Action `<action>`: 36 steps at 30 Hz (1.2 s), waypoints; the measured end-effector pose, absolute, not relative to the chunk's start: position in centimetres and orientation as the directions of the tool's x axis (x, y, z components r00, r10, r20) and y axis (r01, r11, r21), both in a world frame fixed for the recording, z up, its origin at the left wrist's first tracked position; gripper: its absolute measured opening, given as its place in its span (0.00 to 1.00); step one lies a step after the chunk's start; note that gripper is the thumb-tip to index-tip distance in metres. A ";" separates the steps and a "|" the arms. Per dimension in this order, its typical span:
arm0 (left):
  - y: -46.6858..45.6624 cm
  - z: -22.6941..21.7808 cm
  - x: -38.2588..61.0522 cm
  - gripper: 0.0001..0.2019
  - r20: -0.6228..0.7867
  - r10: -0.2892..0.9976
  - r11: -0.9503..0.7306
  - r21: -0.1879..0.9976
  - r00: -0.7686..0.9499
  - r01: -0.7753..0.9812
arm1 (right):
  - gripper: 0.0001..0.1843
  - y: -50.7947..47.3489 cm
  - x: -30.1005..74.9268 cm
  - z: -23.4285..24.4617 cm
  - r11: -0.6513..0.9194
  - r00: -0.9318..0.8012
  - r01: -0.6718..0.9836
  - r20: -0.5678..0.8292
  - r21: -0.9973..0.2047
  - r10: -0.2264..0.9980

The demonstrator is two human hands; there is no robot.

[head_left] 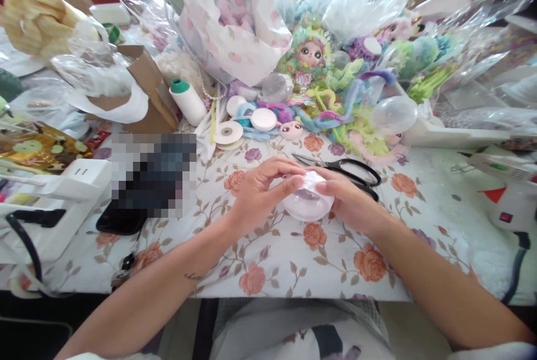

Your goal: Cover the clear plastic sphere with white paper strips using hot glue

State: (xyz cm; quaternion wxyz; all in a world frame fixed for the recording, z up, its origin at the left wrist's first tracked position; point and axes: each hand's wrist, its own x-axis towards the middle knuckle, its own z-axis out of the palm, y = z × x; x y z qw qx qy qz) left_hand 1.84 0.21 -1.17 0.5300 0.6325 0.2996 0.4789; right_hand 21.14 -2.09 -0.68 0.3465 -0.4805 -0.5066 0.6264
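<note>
Both my hands meet over the flowered tablecloth (268, 259) around a clear plastic ball half (308, 206) with white stuffing inside. My left hand (260, 192) curls its fingers over the ball's left side and top. My right hand (352, 200) cups it from the right, thumb pressed on the white filling. Black-handled scissors (348, 172) lie just behind my hands. A small doll head (291, 130) rests a little further back.
A doll with pastel hair (310, 57), coloured yarn, ribbon spools (229, 133), a thread cone (187, 99) and clear balls (392, 113) crowd the back. A cardboard box (146, 85) and power strip (79, 178) sit left; a glue gun (503, 181) lies right.
</note>
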 end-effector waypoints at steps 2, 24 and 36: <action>0.1 -1.3 2.0 0.05 0.291 0.879 -0.249 0.956 0.378 -0.156 | 0.19 -2.2 21.1 -0.6 -0.262 -0.310 0.009 -0.252 -0.965 0.917; 0.5 -2.0 2.1 0.11 0.307 0.828 -0.249 0.951 0.469 -0.182 | 0.21 -2.0 21.0 -0.9 -0.257 -0.295 -0.154 -0.204 -0.954 0.934; 0.4 -2.2 2.2 0.09 0.029 0.951 0.050 0.968 0.307 -0.246 | 0.16 -2.2 20.3 -0.8 -0.406 -0.379 -0.386 -0.259 -0.829 0.889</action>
